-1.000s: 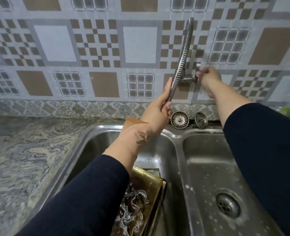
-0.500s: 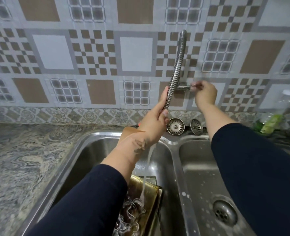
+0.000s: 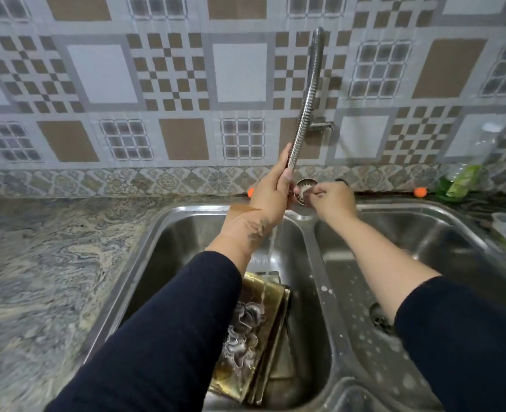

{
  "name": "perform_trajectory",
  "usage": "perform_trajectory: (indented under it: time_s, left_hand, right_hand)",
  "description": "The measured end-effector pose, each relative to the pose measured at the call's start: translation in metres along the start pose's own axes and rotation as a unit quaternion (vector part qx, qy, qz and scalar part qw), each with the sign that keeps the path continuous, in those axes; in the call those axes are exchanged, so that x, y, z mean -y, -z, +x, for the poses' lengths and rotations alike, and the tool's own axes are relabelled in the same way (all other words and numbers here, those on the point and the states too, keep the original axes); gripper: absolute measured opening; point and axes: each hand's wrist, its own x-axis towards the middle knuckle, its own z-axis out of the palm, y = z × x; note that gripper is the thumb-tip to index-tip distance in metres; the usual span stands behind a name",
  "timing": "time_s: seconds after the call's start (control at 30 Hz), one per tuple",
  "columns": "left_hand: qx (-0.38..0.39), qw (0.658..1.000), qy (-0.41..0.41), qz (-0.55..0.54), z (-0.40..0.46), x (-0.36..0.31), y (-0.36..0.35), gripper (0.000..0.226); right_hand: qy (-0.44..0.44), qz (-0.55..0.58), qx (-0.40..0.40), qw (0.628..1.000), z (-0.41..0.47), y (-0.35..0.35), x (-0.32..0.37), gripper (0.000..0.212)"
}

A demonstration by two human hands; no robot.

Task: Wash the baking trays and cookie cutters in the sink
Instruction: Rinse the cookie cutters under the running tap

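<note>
The left hand (image 3: 271,193) grips the flexible faucet hose (image 3: 305,105), running water onto baking trays (image 3: 263,328) in the near-left basin. The right hand (image 3: 327,199) pinches a strainer. Wet trays look slippery; grasp their rims.

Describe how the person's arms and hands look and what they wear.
Both arms wear dark navy long sleeves pushed up partway, leaving the forearms bare. The left hand and right hand are bare, with no gloves. A dark marking like a tattoo sits on the left wrist. No rings or watch are clearly visible.
</note>
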Motion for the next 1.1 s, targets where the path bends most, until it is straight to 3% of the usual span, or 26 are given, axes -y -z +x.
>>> perform_trajectory:
  time_s: [0.1,0.2,0.33,0.4,0.5,0.57,0.73,0.87,0.97,1.1]
  left_hand:
    - [0.000,0.998,0.026,0.065,-0.041,0.042,0.005,0.044]
    - [0.032,0.974,0.123,0.187,-0.090,0.106,0.015,0.040]
    - [0.145,0.860,0.335,0.357,-0.139,0.153,0.027,0.054]
    - [0.158,0.839,0.367,0.369,-0.150,0.158,0.030,0.059]
    - [0.152,0.839,0.367,0.372,-0.153,0.165,0.031,0.056]
    - [0.139,0.847,0.364,0.362,-0.151,0.170,0.028,0.052]
    - [0.045,0.899,0.336,0.277,-0.151,0.168,0.020,0.052]
    - [-0.033,0.926,0.328,0.185,-0.146,0.161,0.015,0.034]
    - [-0.044,0.938,0.325,0.115,-0.141,0.153,0.007,0.032]
    - [-0.033,0.927,0.372,0.026,-0.134,0.150,0.001,0.027]
  right_hand:
    - [-0.043,-0.040,0.156,0.986,-0.068,-0.032,-0.009,0.011]
    - [-0.034,-0.075,0.264,0.961,-0.126,-0.063,-0.025,0.019]
    - [-0.058,-0.061,0.330,0.940,-0.165,-0.107,-0.050,0.027]
    - [-0.063,-0.078,0.333,0.937,-0.170,-0.125,-0.054,0.028]
    - [-0.097,-0.069,0.300,0.946,-0.171,-0.145,-0.055,0.030]
    - [-0.155,-0.043,0.268,0.950,-0.169,-0.150,-0.054,0.016]
    - [-0.262,0.073,0.235,0.933,-0.162,-0.138,-0.051,0.011]
    - [-0.325,0.211,0.289,0.875,-0.154,-0.098,-0.045,0.012]
    - [-0.365,0.300,0.304,0.827,-0.150,-0.076,-0.041,0.018]
    - [-0.324,0.259,0.306,0.857,-0.150,-0.068,-0.047,0.022]
